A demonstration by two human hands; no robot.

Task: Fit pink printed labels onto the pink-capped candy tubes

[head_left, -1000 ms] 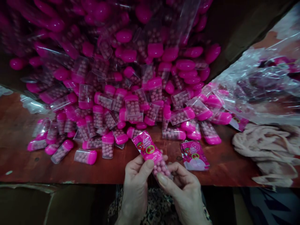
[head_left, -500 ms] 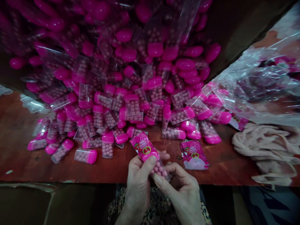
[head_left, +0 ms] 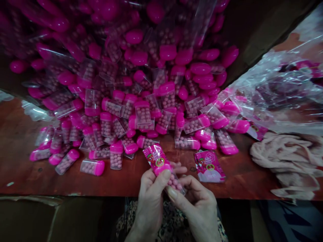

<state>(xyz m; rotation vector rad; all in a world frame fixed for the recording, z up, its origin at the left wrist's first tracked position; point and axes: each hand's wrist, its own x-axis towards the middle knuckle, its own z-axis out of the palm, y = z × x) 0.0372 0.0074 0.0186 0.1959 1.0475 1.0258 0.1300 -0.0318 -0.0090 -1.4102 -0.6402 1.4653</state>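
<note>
Both hands hold one small clear candy container with a pink cap, half inside a pink printed wrapper sleeve. My left hand pinches the cap end through the sleeve with thumb on top. My right hand grips the container's clear lower end, which is filled with small pink balls. A second flat pink wrapper lies on the red-brown table just right of my hands.
A big heap of pink-capped candy containers fills the table behind my hands. Crumpled clear plastic bags lie at the right, with a beige cloth in front of them. The table edge runs just under my hands.
The container and sleeve have shifted slightly right and tilted a little; my left thumb has slid along the sleeve. The hands stay in the same place.
</note>
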